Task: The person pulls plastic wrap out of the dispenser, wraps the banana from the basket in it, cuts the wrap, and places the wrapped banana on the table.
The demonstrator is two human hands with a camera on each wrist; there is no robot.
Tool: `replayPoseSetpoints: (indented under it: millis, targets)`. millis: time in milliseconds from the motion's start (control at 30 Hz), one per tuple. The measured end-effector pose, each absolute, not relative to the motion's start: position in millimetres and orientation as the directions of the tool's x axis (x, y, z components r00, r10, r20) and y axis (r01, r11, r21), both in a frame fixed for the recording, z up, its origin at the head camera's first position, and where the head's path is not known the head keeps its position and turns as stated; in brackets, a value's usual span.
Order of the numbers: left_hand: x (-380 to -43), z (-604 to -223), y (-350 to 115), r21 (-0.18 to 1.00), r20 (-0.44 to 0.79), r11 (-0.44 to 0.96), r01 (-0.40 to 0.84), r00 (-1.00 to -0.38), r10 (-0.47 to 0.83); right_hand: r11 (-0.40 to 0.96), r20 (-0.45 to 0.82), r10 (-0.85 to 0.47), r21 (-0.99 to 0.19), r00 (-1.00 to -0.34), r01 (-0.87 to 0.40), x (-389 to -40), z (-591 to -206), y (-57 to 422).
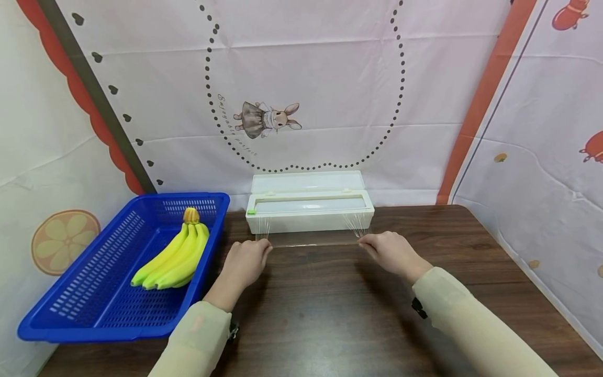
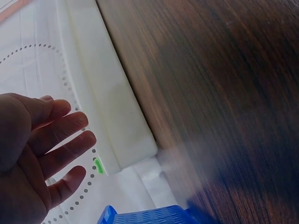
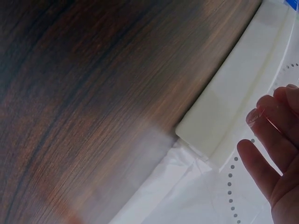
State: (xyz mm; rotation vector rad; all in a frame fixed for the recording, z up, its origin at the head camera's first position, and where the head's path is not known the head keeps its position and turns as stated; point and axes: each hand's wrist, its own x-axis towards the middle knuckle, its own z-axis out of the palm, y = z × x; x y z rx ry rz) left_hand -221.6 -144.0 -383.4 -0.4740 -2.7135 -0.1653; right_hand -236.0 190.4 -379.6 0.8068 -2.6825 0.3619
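A sheet of clear cling film (image 1: 313, 245) stretches from the front of a long white cling film dispenser (image 1: 308, 222), creasing into fine lines at both sides. My left hand (image 1: 247, 260) pinches the film's left corner between thumb and index finger. At the opposite corner, my right hand (image 1: 390, 251) pinches it the same way. In both wrist views the remaining fingers are loosely spread. The dispenser's lid (image 1: 308, 181) stands raised at the back, and a small green piece (image 1: 252, 212) sits at its left end.
To the left stands a blue perforated basket (image 1: 105, 335) holding a bunch of yellow bananas (image 1: 181, 256). The dark wooden table (image 1: 306, 319) extends under both forearms. Behind the dispenser hangs a printed cloth (image 1: 325, 89), which also covers the sides.
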Motion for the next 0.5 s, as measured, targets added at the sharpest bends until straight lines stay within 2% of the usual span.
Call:
replayPoseSetpoints:
  millis: [500]
  targets:
    - [-220.0, -385.6, -141.7, 0.096, 0.309, 0.941, 0.324, -0.909, 0.281, 0.814, 0.353, -0.48, -0.163, -0.803, -0.557, -233.3, -381.1, 188.4]
